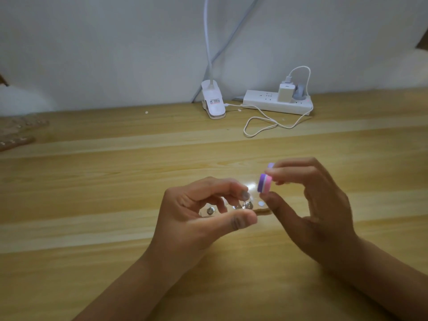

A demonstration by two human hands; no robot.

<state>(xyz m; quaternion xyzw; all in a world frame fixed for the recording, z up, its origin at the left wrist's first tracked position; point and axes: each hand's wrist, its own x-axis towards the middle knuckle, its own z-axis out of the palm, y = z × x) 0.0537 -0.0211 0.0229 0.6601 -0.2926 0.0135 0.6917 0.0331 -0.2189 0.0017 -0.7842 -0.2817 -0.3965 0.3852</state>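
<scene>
Fingertips (275, 176) of the right hand (324, 212) pinch a purple-and-pink round stack (264, 183) just above the clear metal-studded plastic strip (252, 206) the left hand (196, 216) grips; best lowered squarely.

The left hand (199, 218) partly hides what seems a clear studded strip (253, 206).

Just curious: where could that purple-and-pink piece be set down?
The table is bare left of the left hand, and between the right hand and the looped cable. Crowded: by the clip lamp and power strip, and under the hands.
</scene>
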